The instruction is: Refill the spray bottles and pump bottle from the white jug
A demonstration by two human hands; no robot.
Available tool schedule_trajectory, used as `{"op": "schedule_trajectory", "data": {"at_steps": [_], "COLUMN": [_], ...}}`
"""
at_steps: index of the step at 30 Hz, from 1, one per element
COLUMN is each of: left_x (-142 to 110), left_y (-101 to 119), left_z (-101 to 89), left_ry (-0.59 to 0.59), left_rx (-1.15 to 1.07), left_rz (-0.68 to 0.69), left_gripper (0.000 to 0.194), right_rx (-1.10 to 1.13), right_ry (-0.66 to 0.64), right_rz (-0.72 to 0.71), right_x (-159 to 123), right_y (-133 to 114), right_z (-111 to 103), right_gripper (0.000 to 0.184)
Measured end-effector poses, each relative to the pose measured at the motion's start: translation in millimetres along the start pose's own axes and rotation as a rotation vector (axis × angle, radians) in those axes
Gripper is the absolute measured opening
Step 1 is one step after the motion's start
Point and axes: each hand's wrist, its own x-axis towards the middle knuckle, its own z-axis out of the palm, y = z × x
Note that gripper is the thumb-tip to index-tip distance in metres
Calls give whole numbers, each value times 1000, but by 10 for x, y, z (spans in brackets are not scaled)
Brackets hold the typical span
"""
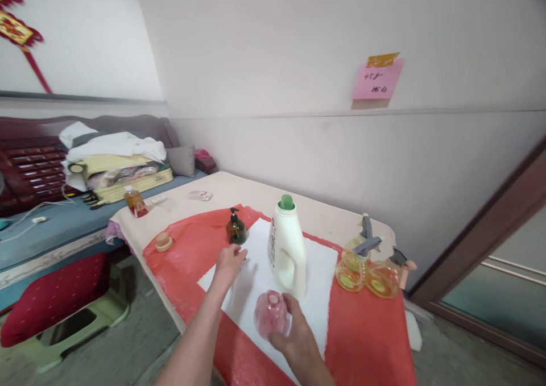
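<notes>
Tabletop (232, 188), L hand (229, 264) prob. half-curled, R hand (301, 336) gripping pink btl (268, 316)

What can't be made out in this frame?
All in the head view:
Right hand: not all its fingers show; the pink bottle and the hand itself cover the rest.
Left hand: cannot tell if it touches the dark pump bottle; they meet along the line of sight.
White jug: side print seen edge-on, unreadable; opaque wall hides contents.
Red-and-gold hanging: cut off by the picture's edge.
</notes>
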Motion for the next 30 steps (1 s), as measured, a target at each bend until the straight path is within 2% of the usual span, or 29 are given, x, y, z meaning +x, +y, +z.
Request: {"op": "schedule_trajectory", "data": {"at_steps": [3, 6, 9, 12, 15, 18, 20, 23, 25, 27, 30], "left_x": [-131, -302, -436, -496, -510, -524, -552, -646, -753, -888, -1094], "left_y": [238, 420, 529, 564, 565, 590, 633, 717, 768, 808, 861], "left_z": [20, 51, 101, 152, 182, 188, 196, 247, 316, 405, 545], "left_ry": [-46, -92, -129, -127, -117, -113, -106, -106, -134, -201, -369], "left_rx": [-60, -99, -121, -126, -133, -152, -173, -241, -340, -469, -639], "left_rz": [71, 114, 150, 161, 162, 162, 161, 152, 131, 82, -72], "left_gripper": [14, 18, 16, 14, 14, 14, 14, 14, 18, 34, 67], "right_rx": [35, 82, 124, 138, 128, 127, 94, -14, -133, -253, -296], "right_ry": [93, 180, 73, -21, -8, 17, 70, 164, 125, 51, -26], "right_rz": [-1, 1, -18, -35, -34, -45, -45, -27, -49, -79, -102], "right_x": [79, 259, 436, 529, 535, 508, 492, 458, 403, 314, 143], "right_y": [-112, -200, -253, -299, -334, -402, -509, -764, -942, -1070, -1138], "right_z": [-224, -411, -464, -422, -386, -470, -637, -1043, -1371, -1698, -2106], "right_gripper": [48, 59, 68, 50, 29, 32, 32, 24, 29, 37, 50]}}
